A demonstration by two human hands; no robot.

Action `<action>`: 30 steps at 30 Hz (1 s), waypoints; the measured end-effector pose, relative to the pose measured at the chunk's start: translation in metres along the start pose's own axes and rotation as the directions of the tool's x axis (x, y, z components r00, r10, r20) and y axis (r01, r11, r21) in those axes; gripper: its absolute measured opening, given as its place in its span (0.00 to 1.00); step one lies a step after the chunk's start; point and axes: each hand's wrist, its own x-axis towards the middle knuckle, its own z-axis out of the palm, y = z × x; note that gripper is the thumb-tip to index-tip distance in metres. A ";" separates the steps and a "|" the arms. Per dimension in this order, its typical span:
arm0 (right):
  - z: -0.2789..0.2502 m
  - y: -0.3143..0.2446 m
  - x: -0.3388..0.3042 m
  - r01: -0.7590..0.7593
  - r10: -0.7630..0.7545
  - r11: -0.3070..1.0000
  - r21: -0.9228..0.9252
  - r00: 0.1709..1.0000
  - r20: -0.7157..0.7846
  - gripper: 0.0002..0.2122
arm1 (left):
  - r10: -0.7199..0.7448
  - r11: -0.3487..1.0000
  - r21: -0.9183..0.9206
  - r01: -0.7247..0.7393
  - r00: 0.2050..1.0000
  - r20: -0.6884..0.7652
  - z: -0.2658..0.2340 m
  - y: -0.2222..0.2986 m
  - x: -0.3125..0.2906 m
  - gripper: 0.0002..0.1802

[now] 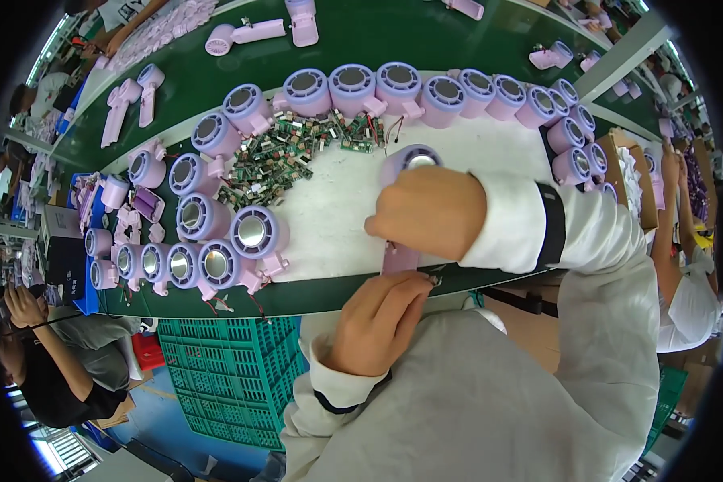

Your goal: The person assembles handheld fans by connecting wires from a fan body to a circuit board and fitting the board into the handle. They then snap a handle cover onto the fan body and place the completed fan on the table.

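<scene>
A pink-and-lavender handheld fan (399, 259) lies across the white work mat, its round head (406, 159) pointing away from me. My right hand (430, 210) is closed over its neck and upper handle, hiding that part. Bent fingers of my left hand (381, 323) grip the near end of the handle at the table's front edge. Something small shows by the left fingertips, too small to make out. Left of my hands, a pile of small green circuit boards (273, 157) sits on the white mat (329, 217).
Several similar fans (253, 231) stand in a curved row around the mat, some with loose wires. More fan parts (257, 32) lie on the green belt behind. A blue bin (92, 285) and green crate (225, 369) are left, a cardboard box (618, 161) right. Other people work at both sides.
</scene>
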 end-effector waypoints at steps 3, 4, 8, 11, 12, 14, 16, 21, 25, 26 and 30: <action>0.004 -0.011 0.005 -0.094 0.110 0.991 -0.090 0.977 0.184 0.09 | -0.031 0.993 -0.117 0.030 1.000 -0.006 0.005 -0.010 -0.011 0.15; 0.011 -0.009 -0.001 -0.071 0.078 0.994 -0.080 0.993 0.093 0.09 | -0.025 0.993 -0.118 0.023 1.000 -0.015 0.005 -0.011 -0.011 0.15; 0.028 -0.010 -0.019 -0.043 0.039 0.999 -0.028 0.988 -0.147 0.10 | -0.035 0.980 -0.195 0.034 0.999 0.001 -0.002 -0.014 -0.012 0.16; 0.030 -0.014 -0.025 -0.064 0.075 0.996 0.055 0.967 -0.243 0.10 | -0.081 0.955 -0.282 0.094 0.995 0.057 -0.005 -0.013 -0.013 0.13; 0.028 -0.017 -0.027 -0.106 0.136 0.986 0.129 0.958 -0.251 0.09 | -0.085 0.953 -0.287 0.100 0.994 0.062 -0.005 -0.012 -0.013 0.13; 0.027 -0.025 -0.029 -0.174 0.247 0.942 0.286 0.938 -0.243 0.07 | -0.342 0.731 -0.594 0.336 0.934 0.106 -0.005 -0.008 -0.017 0.12; 0.029 -0.031 -0.028 -0.210 0.291 0.929 0.306 0.924 -0.248 0.06 | -0.471 0.542 -0.717 0.437 0.865 0.171 -0.004 -0.007 -0.018 0.12; 0.044 -0.037 -0.023 -0.295 0.425 0.885 0.361 0.829 -0.363 0.05 | -0.549 0.716 -0.603 0.352 0.818 -0.173 -0.006 -0.018 -0.004 0.16; 0.050 -0.039 -0.024 -0.272 0.428 0.883 0.382 0.801 -0.419 0.06 | -0.544 0.771 -0.517 0.371 0.806 -0.234 -0.001 -0.023 -0.004 0.16; 0.050 -0.039 -0.023 -0.258 0.416 0.889 0.378 0.801 -0.430 0.07 | -0.538 0.779 -0.511 0.363 0.805 -0.249 0.000 -0.024 -0.003 0.16; 0.051 -0.042 -0.023 -0.220 0.404 0.887 0.405 0.795 -0.453 0.07 | -0.535 0.765 -0.540 0.351 0.813 -0.229 0.004 -0.026 0.005 0.16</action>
